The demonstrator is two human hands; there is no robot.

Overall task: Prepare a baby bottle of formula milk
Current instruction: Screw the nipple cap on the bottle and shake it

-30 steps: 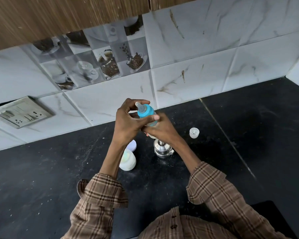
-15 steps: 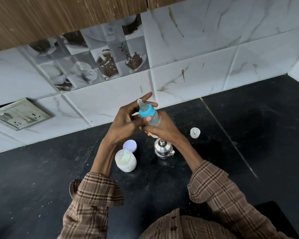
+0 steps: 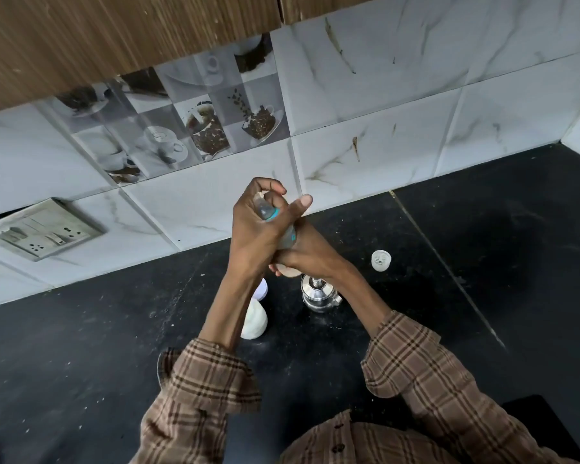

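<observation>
Nearest on the black desk (image 3: 81, 346) stands a white container (image 3: 257, 321), with its round lid (image 3: 261, 289) just behind and a steel pot (image 3: 318, 293) to the right. Above them both hands hold the baby bottle (image 3: 283, 234) in the air: the right hand (image 3: 310, 254) wraps its lower body, while the left hand (image 3: 258, 229) curls its grip around the blue collar and teat. Farther right a small white cap (image 3: 380, 260) sits apart near the tiled wall (image 3: 416, 145).
</observation>
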